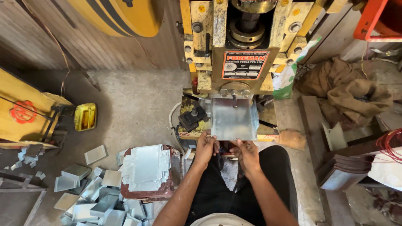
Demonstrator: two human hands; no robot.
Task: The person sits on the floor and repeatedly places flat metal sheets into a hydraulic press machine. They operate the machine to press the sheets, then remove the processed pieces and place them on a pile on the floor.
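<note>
Both hands [226, 150] grip metal sheet [233, 119]

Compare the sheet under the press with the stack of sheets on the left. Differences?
The metal sheet on the press bed is a single piece; the stack of sheets is many, loosely piled. The metal sheet is held at its near edge by the left hand and right hand; the stack is untouched. The sheet lies under the yellow press; the stack rests on a reddish block near the floor. Both are flat, shiny grey metal.
</note>
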